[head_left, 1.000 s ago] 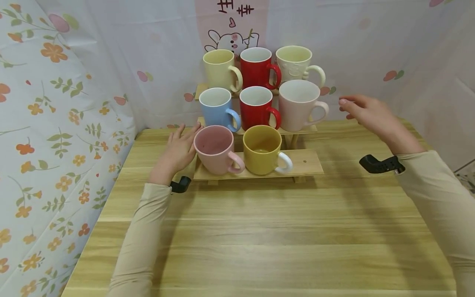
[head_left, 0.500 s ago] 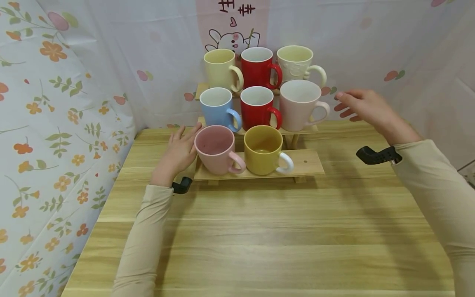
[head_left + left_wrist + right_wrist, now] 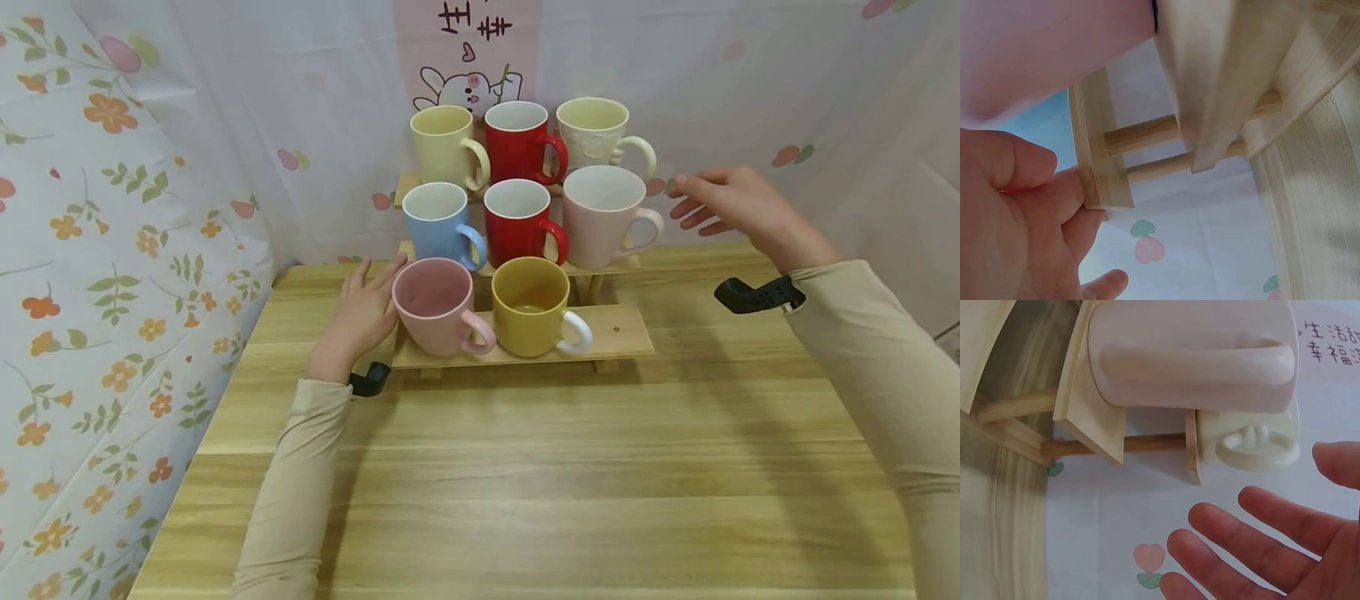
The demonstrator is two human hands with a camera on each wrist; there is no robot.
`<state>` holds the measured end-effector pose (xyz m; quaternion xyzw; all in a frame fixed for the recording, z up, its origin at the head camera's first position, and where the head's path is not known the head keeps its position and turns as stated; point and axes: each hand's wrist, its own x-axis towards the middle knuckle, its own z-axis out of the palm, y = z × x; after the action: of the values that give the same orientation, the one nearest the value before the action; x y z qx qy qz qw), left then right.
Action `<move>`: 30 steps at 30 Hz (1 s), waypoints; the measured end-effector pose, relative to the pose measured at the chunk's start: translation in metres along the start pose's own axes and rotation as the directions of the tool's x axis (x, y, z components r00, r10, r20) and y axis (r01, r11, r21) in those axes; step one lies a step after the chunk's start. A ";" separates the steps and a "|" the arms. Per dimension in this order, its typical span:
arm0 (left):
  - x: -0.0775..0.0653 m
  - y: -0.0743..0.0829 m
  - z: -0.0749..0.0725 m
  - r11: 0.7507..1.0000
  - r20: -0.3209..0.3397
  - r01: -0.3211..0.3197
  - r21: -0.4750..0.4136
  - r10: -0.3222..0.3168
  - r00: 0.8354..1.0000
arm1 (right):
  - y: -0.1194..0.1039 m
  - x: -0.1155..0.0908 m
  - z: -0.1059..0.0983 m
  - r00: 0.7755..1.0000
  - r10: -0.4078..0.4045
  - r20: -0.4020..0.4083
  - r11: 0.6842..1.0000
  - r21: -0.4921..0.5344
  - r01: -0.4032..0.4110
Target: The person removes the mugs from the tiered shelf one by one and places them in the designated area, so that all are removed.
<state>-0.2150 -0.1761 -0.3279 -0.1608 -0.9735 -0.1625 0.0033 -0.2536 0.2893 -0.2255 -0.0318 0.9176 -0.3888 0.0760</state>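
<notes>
My left hand (image 3: pixel 358 321) rests at the left side of a stepped wooden rack (image 3: pixel 611 329), fingers spread beside a pink mug (image 3: pixel 435 312). In the left wrist view its fingertips touch the end of a shelf board (image 3: pixel 1107 181). My right hand (image 3: pixel 738 204) hovers in the air to the right of the rack, fingers extended and apart. Nearest to it are a pale pink mug (image 3: pixel 600 221) on the middle shelf and an embossed cream mug (image 3: pixel 588 137) on the top one. In the right wrist view no mug lies between fingers (image 3: pixel 1260 544) and thumb.
A mustard mug (image 3: pixel 528 312) with a white handle stands beside the pink one on the bottom shelf. Light blue (image 3: pixel 437 223) and red (image 3: pixel 517 225) mugs fill the middle shelf's left. Yellow (image 3: pixel 441 146) and red (image 3: pixel 516 142) mugs stand above. A printed curtain (image 3: pixel 322 125) hangs behind.
My right hand has moved up and slightly left, closer to the mug handles, its fingers spreading. The left hand stays at the rack's side, and the mugs stay in place.
</notes>
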 end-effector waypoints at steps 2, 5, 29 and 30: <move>0.001 0.000 0.000 1.000 0.002 0.001 -0.002 -0.001 1.000 | -0.001 0.002 -0.001 1.000 0.006 0.004 1.000 -0.010 -0.006; 0.001 0.000 0.001 1.000 -0.003 0.000 -0.005 0.000 1.000 | -0.003 0.005 -0.004 1.000 0.013 0.007 1.000 -0.015 -0.013; -0.001 0.000 0.004 1.000 -0.028 -0.019 -0.010 0.019 0.999 | -0.023 0.034 -0.013 0.997 0.042 0.069 0.999 0.020 -0.044; -0.001 0.000 0.004 1.000 -0.029 -0.021 -0.008 0.020 0.999 | -0.024 0.035 -0.013 0.997 0.040 0.070 0.999 0.019 -0.041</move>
<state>-0.2134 -0.1754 -0.3321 -0.1685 -0.9710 -0.1689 0.0183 -0.2906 0.2771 -0.2033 -0.0259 0.9109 -0.3952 0.1161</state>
